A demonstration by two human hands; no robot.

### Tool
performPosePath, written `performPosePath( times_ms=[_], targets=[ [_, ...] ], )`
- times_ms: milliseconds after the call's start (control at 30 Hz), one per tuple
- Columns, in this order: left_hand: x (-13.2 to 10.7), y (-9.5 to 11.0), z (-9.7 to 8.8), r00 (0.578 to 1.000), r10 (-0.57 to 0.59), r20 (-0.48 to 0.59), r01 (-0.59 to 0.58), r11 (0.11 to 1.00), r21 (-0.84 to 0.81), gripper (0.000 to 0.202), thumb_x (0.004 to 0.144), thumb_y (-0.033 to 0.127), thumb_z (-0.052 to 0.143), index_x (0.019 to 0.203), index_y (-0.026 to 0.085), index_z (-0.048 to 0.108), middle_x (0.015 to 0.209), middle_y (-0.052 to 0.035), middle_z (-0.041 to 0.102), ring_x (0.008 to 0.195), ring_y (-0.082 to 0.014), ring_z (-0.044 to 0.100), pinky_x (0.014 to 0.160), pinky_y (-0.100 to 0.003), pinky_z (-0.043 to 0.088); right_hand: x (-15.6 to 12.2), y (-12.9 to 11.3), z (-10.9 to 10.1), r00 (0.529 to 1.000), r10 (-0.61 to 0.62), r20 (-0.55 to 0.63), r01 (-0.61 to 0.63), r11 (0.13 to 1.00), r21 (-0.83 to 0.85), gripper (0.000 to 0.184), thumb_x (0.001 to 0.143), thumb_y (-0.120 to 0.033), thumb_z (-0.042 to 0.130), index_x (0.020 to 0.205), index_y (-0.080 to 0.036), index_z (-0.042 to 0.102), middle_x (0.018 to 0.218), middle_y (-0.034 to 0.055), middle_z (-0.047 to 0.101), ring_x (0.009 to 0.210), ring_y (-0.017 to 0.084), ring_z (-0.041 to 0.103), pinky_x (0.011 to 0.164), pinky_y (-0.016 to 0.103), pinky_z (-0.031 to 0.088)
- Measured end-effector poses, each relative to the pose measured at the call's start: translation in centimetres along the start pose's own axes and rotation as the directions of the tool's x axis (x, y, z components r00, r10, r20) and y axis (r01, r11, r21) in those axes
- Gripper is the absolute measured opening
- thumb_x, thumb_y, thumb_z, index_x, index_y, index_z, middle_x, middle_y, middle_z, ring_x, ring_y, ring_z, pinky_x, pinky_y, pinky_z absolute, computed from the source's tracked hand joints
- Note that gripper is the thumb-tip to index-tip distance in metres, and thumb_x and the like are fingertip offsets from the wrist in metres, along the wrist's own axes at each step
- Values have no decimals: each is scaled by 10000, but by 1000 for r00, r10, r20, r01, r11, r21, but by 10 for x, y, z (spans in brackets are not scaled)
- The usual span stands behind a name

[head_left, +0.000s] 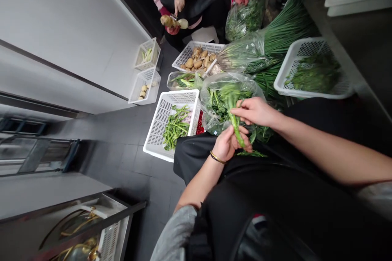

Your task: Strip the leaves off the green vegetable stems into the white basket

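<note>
A stalk of leafy greens (235,124) runs between my two hands, its leafy top blurred. My left hand (227,143) grips the thick lower end, fingers closed around it. Higher up, my right hand (255,111) pinches the same stalk between thumb and fingers. Behind them sits an open clear plastic bag (211,119) full of similar greens. To the left of my knee stands a white slotted basket (154,130) with trimmed green stalks (177,128) in it. Some leafy pieces (252,153) lie on my dark lap below the hands.
Facing me, a seated person peels a knobbly root (168,21) over a basket of potatoes (198,60). Bundled long green stalks (284,28) and a basket of leaves (283,83) lie right. Two small white baskets (154,97) stand along the wall. A metal rack (122,220) is lower left.
</note>
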State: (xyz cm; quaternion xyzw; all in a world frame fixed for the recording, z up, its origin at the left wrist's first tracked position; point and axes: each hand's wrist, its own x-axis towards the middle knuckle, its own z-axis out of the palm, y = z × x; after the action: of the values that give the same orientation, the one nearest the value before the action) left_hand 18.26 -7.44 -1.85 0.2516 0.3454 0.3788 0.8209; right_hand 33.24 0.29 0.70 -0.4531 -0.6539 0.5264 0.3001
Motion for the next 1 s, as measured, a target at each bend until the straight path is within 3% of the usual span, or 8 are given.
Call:
performPosePath(
  times_ms=[133,267,433,533,700,767,867,1000],
  targets=[
    [7,3,-6,916,182,-357,-203,979,-23,330,796,493,567,791,198,419,479,73,381,336,-55,308,338,-150,249,-17,3,39,903,-427,-40,330,753,-569,337,909,-357,413,661,-175,550,634,66,599,560,144,515,527,282,317],
    [10,12,-13,885,175,-431,-263,953,-152,355,791,511,572,774,200,400,463,94,282,328,-34,212,331,-138,138,-46,14,34,717,-617,323,689,558,-463,359,925,-347,393,661,-192,579,614,27,585,569,121,519,549,260,326],
    [10,2,-2,895,264,-360,-306,950,-66,311,805,487,570,921,224,451,484,91,354,317,-44,260,332,-140,152,-25,16,11,949,-267,167,315,810,-495,349,841,-529,502,845,-193,599,596,-12,588,518,108,506,507,229,322],
    [11,-5,2,896,261,-360,-293,955,-37,324,801,470,584,992,235,467,484,96,358,311,-41,264,336,-141,154,-13,8,22,948,-289,134,308,729,-612,351,897,-450,415,780,-177,603,616,20,601,532,119,498,495,247,276],
    [3,10,-13,934,191,-303,-237,964,-120,299,820,434,566,979,185,527,471,91,270,336,-32,215,342,-149,134,-42,-7,42,590,-614,524,807,425,-410,395,937,-340,334,665,-184,575,604,28,587,545,119,492,503,276,240],
    [1,13,-16,952,181,-246,-218,967,-129,282,839,434,537,982,191,527,474,88,265,333,-33,194,337,-148,119,-44,-9,35,699,-555,451,715,517,-471,406,918,-448,381,657,-187,552,551,7,557,498,114,473,489,266,235],
    [2,7,-9,934,237,-265,-262,963,-62,274,839,459,531,952,211,501,475,86,314,319,-33,200,327,-141,126,-23,-14,23,903,-420,92,365,637,-679,395,847,-547,472,757,-173,562,599,19,583,514,134,502,489,256,249],
    [4,-2,3,933,228,-278,-253,966,-56,278,814,468,566,858,229,432,480,87,336,322,-45,237,323,-135,150,1,-16,21,873,-486,-44,374,725,-578,281,880,-407,453,809,-158,562,761,66,627,656,153,565,571,256,345]
  ],
)
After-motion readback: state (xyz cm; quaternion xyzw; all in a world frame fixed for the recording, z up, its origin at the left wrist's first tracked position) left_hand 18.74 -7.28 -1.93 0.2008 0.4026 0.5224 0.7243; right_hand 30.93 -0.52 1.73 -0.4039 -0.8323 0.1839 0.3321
